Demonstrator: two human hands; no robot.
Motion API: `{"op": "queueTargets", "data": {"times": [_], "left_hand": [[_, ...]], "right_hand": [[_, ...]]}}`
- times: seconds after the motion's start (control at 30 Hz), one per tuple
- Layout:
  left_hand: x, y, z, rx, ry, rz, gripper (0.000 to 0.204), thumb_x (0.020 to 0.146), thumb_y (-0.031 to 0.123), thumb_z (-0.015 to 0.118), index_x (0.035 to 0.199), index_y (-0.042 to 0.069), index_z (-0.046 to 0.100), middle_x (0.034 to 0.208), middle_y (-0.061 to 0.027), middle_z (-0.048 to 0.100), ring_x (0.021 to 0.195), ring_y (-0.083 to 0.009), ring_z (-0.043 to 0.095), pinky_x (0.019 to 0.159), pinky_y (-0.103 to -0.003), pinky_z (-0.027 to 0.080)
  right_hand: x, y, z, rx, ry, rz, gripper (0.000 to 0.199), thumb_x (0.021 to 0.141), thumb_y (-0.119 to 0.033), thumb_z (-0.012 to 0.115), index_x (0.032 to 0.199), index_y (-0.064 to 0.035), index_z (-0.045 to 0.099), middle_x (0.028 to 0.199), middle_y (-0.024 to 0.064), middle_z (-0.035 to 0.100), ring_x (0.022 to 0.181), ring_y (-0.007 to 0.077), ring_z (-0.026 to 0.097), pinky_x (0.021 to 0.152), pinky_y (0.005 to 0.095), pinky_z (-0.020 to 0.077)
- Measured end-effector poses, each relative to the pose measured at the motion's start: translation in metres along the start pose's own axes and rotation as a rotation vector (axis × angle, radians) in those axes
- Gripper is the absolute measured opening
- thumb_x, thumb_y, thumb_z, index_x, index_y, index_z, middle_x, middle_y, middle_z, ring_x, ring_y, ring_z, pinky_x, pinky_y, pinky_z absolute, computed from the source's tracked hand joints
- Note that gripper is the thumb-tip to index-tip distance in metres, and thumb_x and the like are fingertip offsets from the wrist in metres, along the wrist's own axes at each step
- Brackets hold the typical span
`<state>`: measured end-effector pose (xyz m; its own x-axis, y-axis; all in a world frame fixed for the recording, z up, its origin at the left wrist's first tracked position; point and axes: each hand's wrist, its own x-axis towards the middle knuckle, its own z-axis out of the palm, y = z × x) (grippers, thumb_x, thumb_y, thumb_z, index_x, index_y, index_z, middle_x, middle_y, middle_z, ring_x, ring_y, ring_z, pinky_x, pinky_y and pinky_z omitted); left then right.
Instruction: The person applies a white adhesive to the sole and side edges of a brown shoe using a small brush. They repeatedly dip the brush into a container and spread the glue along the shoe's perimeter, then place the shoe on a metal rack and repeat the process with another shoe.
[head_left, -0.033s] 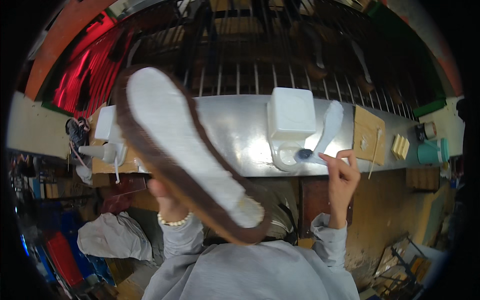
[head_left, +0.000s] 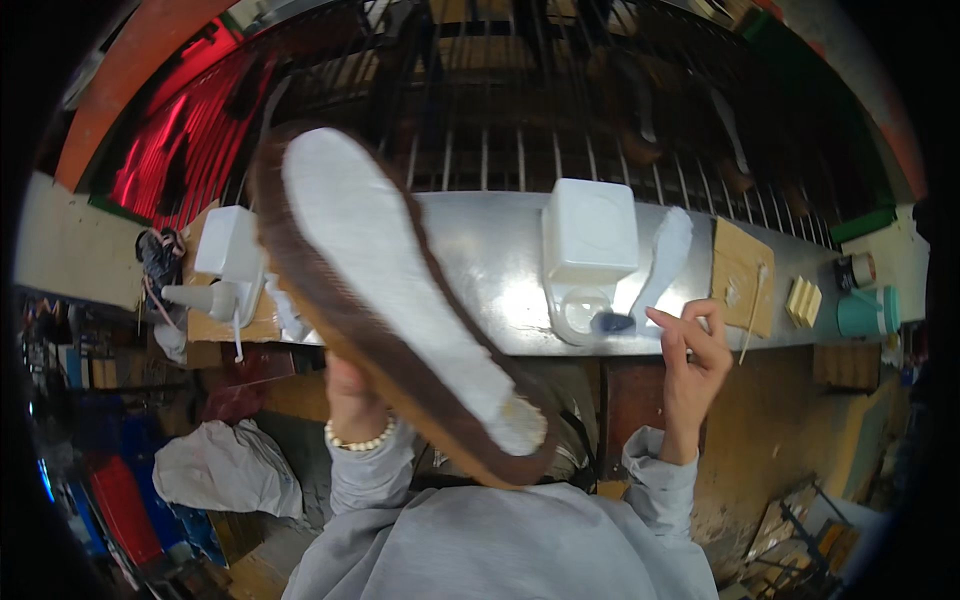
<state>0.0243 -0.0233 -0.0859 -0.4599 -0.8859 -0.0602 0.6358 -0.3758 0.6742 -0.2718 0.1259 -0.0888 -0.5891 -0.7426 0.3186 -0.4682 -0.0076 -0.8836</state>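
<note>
While two white boxes stand apart, the left hand grips one brown, white-centred sole, the half-curled right hand's hold unclear.

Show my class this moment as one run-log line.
left hand: holds brown shoe, white underside showing | right hand: near blurred dark-tipped tool, grip unclear

Beyond the metal counter, a rack of thin bars spreads out, dark in the middle and lit red at its left. On the counter's right end stand a teal mug and a dark round container; a pale yellow block also sits there. Lower and left of the counter are a crumpled pale sack and a red box.
</note>
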Motion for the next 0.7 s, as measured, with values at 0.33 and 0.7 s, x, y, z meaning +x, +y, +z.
{"op": "queueTargets", "data": {"times": [0.33, 0.7], "left_hand": [[-0.014, -0.017, 0.043, 0.169, -0.181, -0.122, 0.124, 0.051, 0.024, 0.099, 0.149, -0.002, 0.028, 0.135, -0.0162, 0.054, 0.123, -0.0256, 0.058, 0.099, -0.04, 0.052], [-0.017, -0.012, 0.046, 0.701, -0.349, 0.123, 0.135, 0.041, 0.037, 0.104, 0.145, -0.005, 0.03, 0.135, -0.0135, 0.051, 0.123, -0.0232, 0.054, 0.104, -0.036, 0.044]], "right_hand": [[0.031, -0.078, 0.042, 0.088, -0.074, -0.473, 0.048, 0.049, -0.031, 0.094, 0.094, -0.0168, 0.083, 0.09, -0.0005, 0.041, 0.081, 0.0147, 0.043, 0.068, 0.0274, 0.0343], [0.064, -0.105, 0.043, -0.029, 0.05, -0.633, 0.048, 0.049, -0.025, 0.093, 0.095, -0.018, 0.083, 0.085, -0.0012, 0.04, 0.077, 0.0148, 0.042, 0.066, 0.0278, 0.0326]]}}
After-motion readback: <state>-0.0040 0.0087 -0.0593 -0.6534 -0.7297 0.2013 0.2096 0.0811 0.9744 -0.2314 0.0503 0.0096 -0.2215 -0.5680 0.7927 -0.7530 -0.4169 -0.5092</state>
